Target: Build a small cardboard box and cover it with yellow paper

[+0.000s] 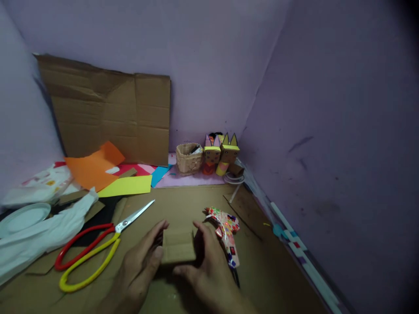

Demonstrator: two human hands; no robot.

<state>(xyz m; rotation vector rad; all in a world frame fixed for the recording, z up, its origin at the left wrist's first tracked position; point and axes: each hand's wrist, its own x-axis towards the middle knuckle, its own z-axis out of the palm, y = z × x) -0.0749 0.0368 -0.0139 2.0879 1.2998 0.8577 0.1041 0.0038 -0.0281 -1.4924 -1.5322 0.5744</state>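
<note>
Between my two hands is a small folded cardboard box (178, 246), low over the cardboard-covered table. My left hand (139, 266) grips its left side, the thumb along the near left edge. On the opposite side my right hand (209, 270) holds it, with the fingers behind and the thumb near the front bottom edge. Scissors (119, 227) with one red and one yellow handle lie to the left, blades slightly apart. Just right of my right hand rests a glue gun (225, 231) with a colourful pattern and a small red light.
Orange paper (94, 165) and yellow paper (127, 186) lie at the back left beside a white plastic bag (49, 235). A cardboard sheet (114, 113) leans on the wall. Behind stand a woven basket (189, 161) and two cardboard animal figures (229, 155). A thin stick (244, 218) lies right.
</note>
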